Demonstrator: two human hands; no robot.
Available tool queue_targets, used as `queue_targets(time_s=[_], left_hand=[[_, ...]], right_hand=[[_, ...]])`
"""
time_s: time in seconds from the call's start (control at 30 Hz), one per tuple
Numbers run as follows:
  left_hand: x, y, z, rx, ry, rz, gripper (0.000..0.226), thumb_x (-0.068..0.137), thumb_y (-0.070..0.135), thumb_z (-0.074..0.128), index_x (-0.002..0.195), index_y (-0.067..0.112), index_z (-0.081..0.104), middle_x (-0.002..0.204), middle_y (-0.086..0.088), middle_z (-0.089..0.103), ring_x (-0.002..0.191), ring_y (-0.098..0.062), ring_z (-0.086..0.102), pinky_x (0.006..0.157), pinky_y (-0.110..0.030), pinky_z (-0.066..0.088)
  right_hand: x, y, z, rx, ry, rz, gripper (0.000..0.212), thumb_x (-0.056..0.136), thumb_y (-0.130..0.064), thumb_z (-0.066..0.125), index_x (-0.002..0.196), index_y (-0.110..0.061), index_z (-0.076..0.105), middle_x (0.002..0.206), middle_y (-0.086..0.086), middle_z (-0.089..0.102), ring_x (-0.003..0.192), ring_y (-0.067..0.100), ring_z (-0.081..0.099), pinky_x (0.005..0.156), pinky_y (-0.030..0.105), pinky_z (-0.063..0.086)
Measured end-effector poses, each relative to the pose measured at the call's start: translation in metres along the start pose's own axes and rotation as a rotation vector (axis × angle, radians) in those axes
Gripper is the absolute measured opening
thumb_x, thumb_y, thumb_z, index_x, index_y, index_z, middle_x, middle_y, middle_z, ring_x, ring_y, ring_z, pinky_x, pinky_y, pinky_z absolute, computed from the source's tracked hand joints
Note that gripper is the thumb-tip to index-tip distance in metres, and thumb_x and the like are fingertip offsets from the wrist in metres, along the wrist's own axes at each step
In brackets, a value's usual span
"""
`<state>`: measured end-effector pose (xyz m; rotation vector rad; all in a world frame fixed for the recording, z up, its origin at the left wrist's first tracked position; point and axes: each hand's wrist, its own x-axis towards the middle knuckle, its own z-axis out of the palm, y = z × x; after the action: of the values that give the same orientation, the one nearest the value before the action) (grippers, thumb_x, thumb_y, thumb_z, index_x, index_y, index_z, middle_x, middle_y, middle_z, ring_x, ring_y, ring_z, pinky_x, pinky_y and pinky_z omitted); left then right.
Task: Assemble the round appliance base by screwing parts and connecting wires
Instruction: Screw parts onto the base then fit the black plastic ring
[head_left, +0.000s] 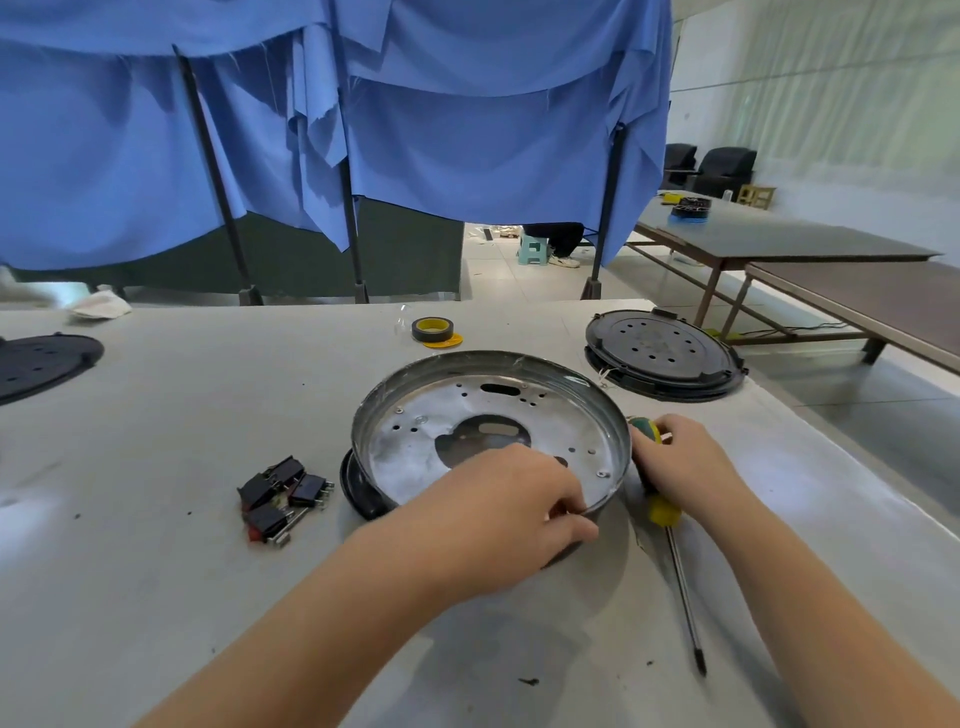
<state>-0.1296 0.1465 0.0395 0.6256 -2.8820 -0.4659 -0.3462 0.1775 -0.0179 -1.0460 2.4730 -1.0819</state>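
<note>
Resting on the near rim of the round metal pan (488, 431), the left hand (511, 512) curls its fingers over the edge; whatever the fingertips pinch there is too small to make out. The right hand (685, 462) wraps around the handle of a screwdriver (675, 561), hiding most of the green and yellow grip, while the shaft lies on the table pointing toward the person. The pan sits tilted on a black part (358, 486) mostly hidden beneath it. A cluster of black switches (283, 496) lies to the left of the pan. A roll of tape (434, 330) and a black round base (662, 353) lie farther back on the pale table (156, 441). Blue cloth (415, 130) hangs behind the table.
</note>
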Motion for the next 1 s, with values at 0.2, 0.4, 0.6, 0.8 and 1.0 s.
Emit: queue_targets(time_s=[0.2,0.4,0.6,0.8,1.0], left_hand=[[-0.007,-0.026,-0.030,-0.235,0.125,-0.101,0.026,0.087,0.050,0.059,0.088,0.030,0.074,0.077,0.015,0.068,0.073,0.002,0.060,0.069,-0.021,0.051],[-0.034,-0.068,-0.057,-0.339,0.246,-0.261,0.016,0.088,0.041,0.063,0.081,0.031,0.073,0.074,0.019,0.071,0.072,0.000,0.067,0.066,-0.019,0.050],[-0.064,-0.103,-0.048,-0.162,0.340,-0.463,0.011,0.089,0.030,0.064,0.081,0.031,0.071,0.070,0.024,0.066,0.065,-0.001,0.062,0.059,-0.018,0.044],[-0.090,-0.118,-0.034,-0.084,0.419,-0.577,0.007,0.085,0.024,0.067,0.085,0.031,0.065,0.082,0.013,0.065,0.068,-0.002,0.059,0.061,-0.020,0.043],[-0.092,-0.127,-0.016,0.147,0.119,-0.726,0.007,0.084,0.032,0.066,0.085,0.025,0.066,0.089,0.010,0.062,0.086,-0.013,0.060,0.079,-0.031,0.051]], right_hand=[[-0.005,0.003,0.003,-0.191,0.038,-0.010,0.031,0.087,-0.041,0.055,0.077,-0.012,0.058,0.067,0.005,0.059,0.066,0.020,0.055,0.056,0.031,0.042],[-0.004,0.004,0.005,-0.286,0.053,-0.003,0.035,0.089,-0.044,0.052,0.090,-0.011,0.063,0.083,0.008,0.065,0.075,0.025,0.060,0.065,0.033,0.050],[-0.009,-0.001,-0.003,-0.232,0.119,-0.089,0.039,0.090,-0.039,0.054,0.123,-0.017,0.056,0.112,0.006,0.059,0.094,0.023,0.055,0.075,0.033,0.043],[-0.039,-0.031,-0.006,0.040,0.277,-0.597,0.013,0.091,-0.021,0.057,0.099,-0.015,0.065,0.091,-0.004,0.058,0.080,0.007,0.051,0.067,0.016,0.037],[-0.086,-0.056,0.020,0.012,-0.069,-0.921,0.031,0.093,-0.039,0.045,0.087,-0.018,0.067,0.088,-0.012,0.058,0.087,0.005,0.053,0.076,0.021,0.044]])
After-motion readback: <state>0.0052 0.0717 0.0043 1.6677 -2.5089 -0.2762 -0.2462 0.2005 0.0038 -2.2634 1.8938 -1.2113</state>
